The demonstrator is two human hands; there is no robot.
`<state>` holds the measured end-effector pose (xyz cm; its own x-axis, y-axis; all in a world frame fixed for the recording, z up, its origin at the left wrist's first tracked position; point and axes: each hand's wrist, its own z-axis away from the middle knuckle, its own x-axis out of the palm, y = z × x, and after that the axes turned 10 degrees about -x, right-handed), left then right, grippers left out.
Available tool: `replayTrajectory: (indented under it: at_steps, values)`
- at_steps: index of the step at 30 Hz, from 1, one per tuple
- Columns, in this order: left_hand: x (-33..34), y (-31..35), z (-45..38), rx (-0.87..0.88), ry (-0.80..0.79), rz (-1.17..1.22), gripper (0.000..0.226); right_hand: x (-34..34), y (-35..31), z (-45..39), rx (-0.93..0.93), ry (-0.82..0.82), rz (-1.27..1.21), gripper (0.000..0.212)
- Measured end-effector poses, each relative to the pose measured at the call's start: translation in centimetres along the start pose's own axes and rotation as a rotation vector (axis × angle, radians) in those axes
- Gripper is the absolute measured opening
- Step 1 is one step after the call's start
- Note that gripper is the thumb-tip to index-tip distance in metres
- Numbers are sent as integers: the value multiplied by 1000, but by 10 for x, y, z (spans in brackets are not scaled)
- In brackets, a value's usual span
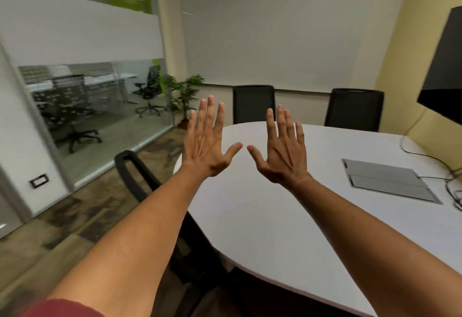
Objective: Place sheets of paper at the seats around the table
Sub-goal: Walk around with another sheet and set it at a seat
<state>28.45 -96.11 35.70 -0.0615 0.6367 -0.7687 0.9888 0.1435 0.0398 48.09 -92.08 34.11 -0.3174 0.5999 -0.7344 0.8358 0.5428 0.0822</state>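
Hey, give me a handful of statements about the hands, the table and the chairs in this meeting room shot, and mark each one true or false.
1. Both hands are spread open and hold nothing: the left hand and the right hand. True.
2. Sheets of paper already lie on the table. False: no paper shows anywhere on it.
3. Two black chairs stand at the far side of the table, the left chair and the right chair. True.
4. The grey hatch set in the tabletop stands open. False: its flaps lie shut and flat.
5. A potted plant stands in the far corner by the glass wall. True.
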Motion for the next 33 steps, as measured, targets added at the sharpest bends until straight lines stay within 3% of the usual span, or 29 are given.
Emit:
replayTrajectory:
  at_steps: [9,19,25,33]
  values:
    - [-44,-177,44,-168,12,-114,102,28,-173,-55,-166,45,-129,90]
    - [-68,-374,60,-240,-12,-182,103,67,-364,-122,-207,91,-247,92]
    - [-59,-444,50,-260,-26,-200,102,98,-428,-161,-236,75,-236,93]
    - [-9,-518,-5,-281,-25,-194,102,164,-462,-232,-225,81,-214,93]
